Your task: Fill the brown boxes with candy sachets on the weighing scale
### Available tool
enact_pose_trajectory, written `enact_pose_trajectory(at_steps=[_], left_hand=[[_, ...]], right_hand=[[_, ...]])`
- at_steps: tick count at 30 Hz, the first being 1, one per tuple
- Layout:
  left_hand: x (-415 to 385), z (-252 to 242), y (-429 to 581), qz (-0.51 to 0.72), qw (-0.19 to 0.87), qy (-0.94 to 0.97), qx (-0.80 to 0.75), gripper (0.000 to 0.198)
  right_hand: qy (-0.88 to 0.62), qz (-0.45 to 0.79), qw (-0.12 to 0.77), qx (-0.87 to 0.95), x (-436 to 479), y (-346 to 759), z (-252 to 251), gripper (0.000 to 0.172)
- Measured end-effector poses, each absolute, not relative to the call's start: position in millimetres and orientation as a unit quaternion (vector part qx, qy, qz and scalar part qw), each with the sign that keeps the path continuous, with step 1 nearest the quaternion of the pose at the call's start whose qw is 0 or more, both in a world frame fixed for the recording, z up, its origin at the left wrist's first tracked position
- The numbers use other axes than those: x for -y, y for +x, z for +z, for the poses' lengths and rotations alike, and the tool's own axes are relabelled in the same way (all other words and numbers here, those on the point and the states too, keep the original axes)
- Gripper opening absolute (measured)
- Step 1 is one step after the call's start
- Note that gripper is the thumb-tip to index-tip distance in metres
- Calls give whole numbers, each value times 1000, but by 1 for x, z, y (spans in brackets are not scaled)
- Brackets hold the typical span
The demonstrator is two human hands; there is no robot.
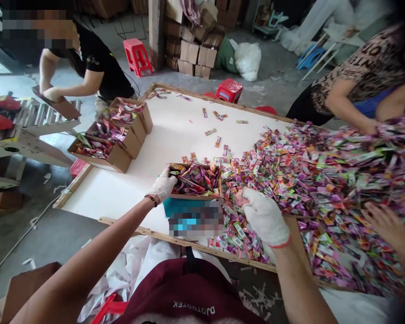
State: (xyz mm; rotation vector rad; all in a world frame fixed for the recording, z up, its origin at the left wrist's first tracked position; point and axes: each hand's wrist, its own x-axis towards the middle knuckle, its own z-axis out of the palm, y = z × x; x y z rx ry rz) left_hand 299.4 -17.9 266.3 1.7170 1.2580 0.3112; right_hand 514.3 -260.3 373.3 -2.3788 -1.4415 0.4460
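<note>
A small cardboard box (pixel 220 182) filled with colourful snack packets (pixel 197 177) sits at the table's near edge, on or just behind a teal device (pixel 180 206) whose front is blurred out. My left hand (pixel 164 184), in a white knit glove, is closed on the box's left wall. To the right of the box, my right hand (pixel 265 217), also gloved, is over the loose heap of packets (pixel 290 180). Its fingers are curled, and whatever lies within them is hidden.
Three packed cardboard boxes (pixel 126 159) line the table's left side. A person (pixel 91 67) handles an open carton (pixel 59 103) by a roller conveyor (pixel 37 114). Another person (pixel 354 81) reaches into the heap. A third hand (pixel 388 225) comes from the right. Red stools (pixel 137 56) stand behind.
</note>
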Motion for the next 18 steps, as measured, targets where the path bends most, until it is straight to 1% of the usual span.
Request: enact_pose_trajectory(at_steps=[2,3,5,6,9,11,13,17,18], left_hand=[[17,266,300,129,471,703,-517,53],[16,266,300,131,470,703,-517,54],[15,263,299,130,471,702,-518,54],[15,262,299,130,472,701,-519,54],[14,260,296,130,475,700,-517,55],[12,260,296,127,478,698,-518,56],[11,261,300,119,476,696,-524,56],[10,265,312,118,454,713,-522,53],[10,265,312,122,441,726,-513,52]], right_hand=[[-846,176,147,482,241,509,360,20],[-853,208,130,462,232,506,347,28],[-852,283,109,427,219,501,314,51],[-846,312,112,419,217,500,298,52],[-833,333,137,420,227,501,271,28],[-839,334,133,409,244,509,279,25],[-843,309,138,418,258,520,304,22],[-812,170,225,512,244,512,366,24],[-795,158,238,535,231,502,375,27]])
